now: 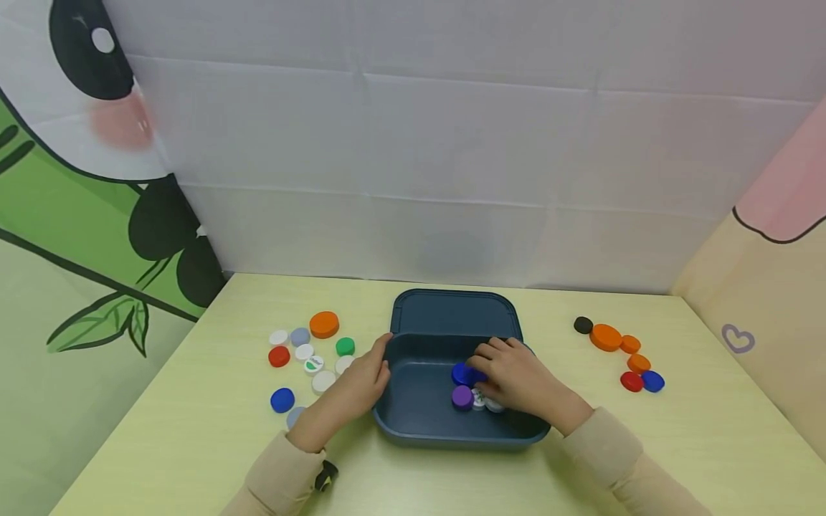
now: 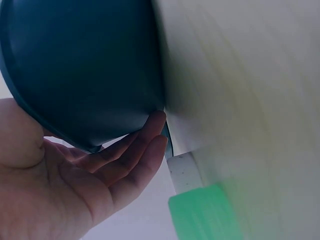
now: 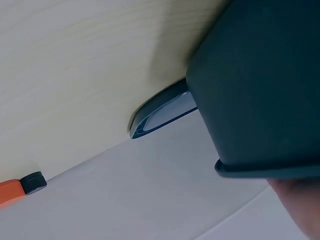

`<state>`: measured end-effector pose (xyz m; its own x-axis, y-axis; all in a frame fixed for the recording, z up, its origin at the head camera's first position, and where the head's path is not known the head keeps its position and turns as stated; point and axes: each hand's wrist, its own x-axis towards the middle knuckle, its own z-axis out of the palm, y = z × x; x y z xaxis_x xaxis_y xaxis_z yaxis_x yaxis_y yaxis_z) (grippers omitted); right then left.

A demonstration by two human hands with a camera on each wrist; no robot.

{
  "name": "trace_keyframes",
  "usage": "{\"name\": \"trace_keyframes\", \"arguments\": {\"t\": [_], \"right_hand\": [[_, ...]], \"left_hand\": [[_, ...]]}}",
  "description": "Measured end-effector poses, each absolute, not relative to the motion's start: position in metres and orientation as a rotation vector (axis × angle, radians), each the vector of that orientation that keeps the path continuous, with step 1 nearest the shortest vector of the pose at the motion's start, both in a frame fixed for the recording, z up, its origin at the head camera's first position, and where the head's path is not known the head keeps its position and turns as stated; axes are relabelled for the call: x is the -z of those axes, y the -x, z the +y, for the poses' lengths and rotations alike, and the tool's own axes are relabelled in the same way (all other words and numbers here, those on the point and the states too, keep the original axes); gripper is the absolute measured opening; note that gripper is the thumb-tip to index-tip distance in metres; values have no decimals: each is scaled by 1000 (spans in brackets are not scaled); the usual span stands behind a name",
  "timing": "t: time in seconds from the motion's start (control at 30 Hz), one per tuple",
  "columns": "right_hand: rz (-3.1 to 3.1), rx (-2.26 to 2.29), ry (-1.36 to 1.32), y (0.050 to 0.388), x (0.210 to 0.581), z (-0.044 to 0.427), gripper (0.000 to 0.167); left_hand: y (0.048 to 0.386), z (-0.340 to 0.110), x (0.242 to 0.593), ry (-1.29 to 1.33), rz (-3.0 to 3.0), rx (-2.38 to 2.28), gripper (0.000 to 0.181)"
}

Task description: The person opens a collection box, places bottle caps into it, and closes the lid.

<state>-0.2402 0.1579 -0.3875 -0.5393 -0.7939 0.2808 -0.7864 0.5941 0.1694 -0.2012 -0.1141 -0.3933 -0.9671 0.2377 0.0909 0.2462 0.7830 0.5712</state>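
Note:
A dark blue-grey box (image 1: 413, 431) holds several bottle caps. At its left side is my left hand (image 1: 351, 390), gripping the wall; in the left wrist view the fingers of the left hand (image 2: 85, 175) lie against the outer wall of the box (image 2: 85, 65). My right hand (image 1: 523, 380) reaches inside over the right part, fingers curled at a blue cap (image 1: 477, 375) that they partly cover. Beside it are another blue cap (image 1: 461, 373), a purple cap (image 1: 462, 397) and white caps (image 1: 495, 405). The right wrist view shows the box wall (image 3: 260, 90) hiding the right fingers.
The box's lid (image 1: 454, 313) lies behind it. Left on the table (image 1: 193, 430) are loose caps: orange (image 1: 324, 325), red (image 1: 279, 356), green (image 1: 345, 347), blue (image 1: 282, 400), several white. On the right lie black (image 1: 584, 325), orange (image 1: 606, 337), red (image 1: 632, 381) and blue (image 1: 653, 381) caps.

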Motion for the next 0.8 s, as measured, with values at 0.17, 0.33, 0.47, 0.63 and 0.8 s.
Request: {"name": "trace_keyframes", "arguments": {"t": [0.17,0.33,0.47,0.63,0.8], "right_hand": [[-2498,-3,-1231,240,380,166,27],[-2501,5,-1165,241,374,179,29],[-2530,8,-1088,243,369,192,32],[-2573,-13,-982,245,365,211,32],[-2604,-28,-923,248,367,233,31]], "left_hand": [[201,-114,393,393,-2960,945,46],[201,-114,393,399,-2955,936,46],[201,-114,393,397,-2959,942,46],[202,-114,394,392,-2966,941,46],[202,-115,395,393,-2967,943,46]]}}
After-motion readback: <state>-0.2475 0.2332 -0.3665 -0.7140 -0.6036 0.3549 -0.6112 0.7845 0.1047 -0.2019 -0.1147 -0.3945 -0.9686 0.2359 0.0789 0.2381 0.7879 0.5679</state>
